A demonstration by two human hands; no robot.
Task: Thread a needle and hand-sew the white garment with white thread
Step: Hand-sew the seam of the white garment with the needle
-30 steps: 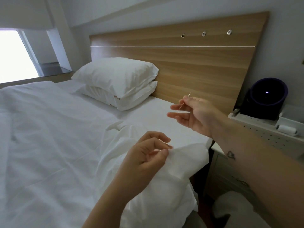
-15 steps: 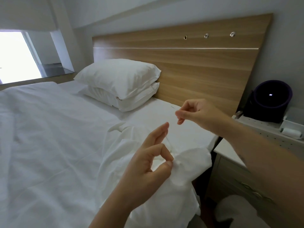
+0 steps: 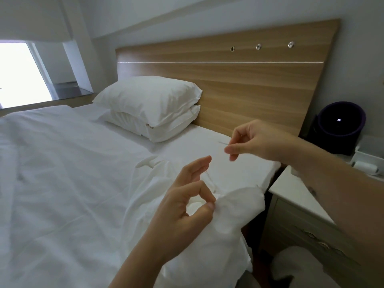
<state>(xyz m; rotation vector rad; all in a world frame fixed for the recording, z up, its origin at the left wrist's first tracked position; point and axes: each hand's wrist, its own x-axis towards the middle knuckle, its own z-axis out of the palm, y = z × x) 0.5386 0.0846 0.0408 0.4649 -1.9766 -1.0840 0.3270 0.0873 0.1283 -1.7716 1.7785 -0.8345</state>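
Two hands are seen in the head view, kept apart from each other over the right edge of the bed (image 3: 62, 183). Compared with a second ago, the right hand (image 3: 255, 142) has been dropped lower and rolled over, so its knuckles are shown now instead of the open palm. The needle (image 3: 223, 143) was stuck up at a steep slant back then; now it's laid almost level. It's pinched at the right hand's fingertips, with its long axis running left to right and the free end pointed left, roughly toward the pillows (image 3: 149, 100). Which end has the eye can't be made out, it's too thin and blurry.

The left hand (image 3: 187, 200) has been changed too: earlier all the fingers were bunched on the cloth. Now only thumb and forefinger are pinched on a fold of the white garment (image 3: 239, 215), and the other fingers are stretched upward. A bit of thread (image 3: 211, 179) is seen running down past those raised fingers to the pinched spot, pretty faint though. The garment itself is heaped on the bed edge and hung over it, just beside the nightstand (image 3: 301, 194), below the wooden headboard (image 3: 228, 80).
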